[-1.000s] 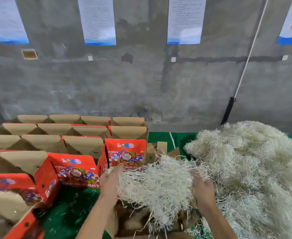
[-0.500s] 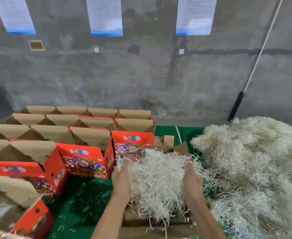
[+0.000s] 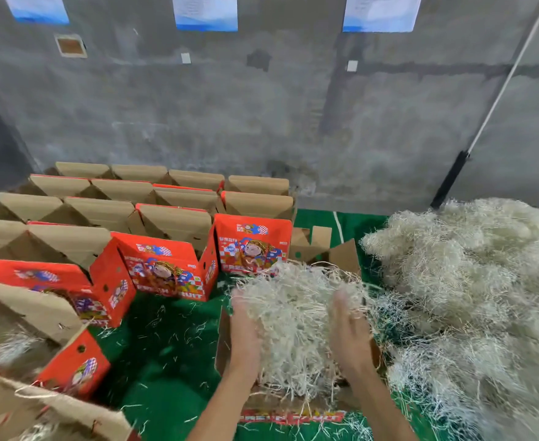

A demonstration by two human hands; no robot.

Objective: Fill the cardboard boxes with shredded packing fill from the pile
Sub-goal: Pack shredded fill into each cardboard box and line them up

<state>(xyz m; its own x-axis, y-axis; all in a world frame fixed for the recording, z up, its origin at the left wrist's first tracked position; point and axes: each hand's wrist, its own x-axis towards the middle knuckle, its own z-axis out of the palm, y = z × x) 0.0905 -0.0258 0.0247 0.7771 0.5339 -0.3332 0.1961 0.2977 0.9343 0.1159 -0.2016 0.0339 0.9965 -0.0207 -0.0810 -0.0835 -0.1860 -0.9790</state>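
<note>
Fingers straight, left hand (image 3: 244, 335) and right hand (image 3: 347, 332) pressing one wad of fill (image 3: 293, 316) into one near box (image 3: 289, 415).

grey wall (image 3: 293, 116), paper notices (image 3: 205, 12), green mat (image 3: 166, 361)

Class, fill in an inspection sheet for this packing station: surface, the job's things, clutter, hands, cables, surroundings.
Surface: green mat.
Job's things: open box heaped with shredded fill; big pile at right; rows of open red boxes at left.
Clutter: loose shreds on the mat.
Hands: left hand and right hand flat against the heap's sides.
Cables: nothing seen.
Surroundings: concrete wall, posted sheets, leaning pole.
</note>
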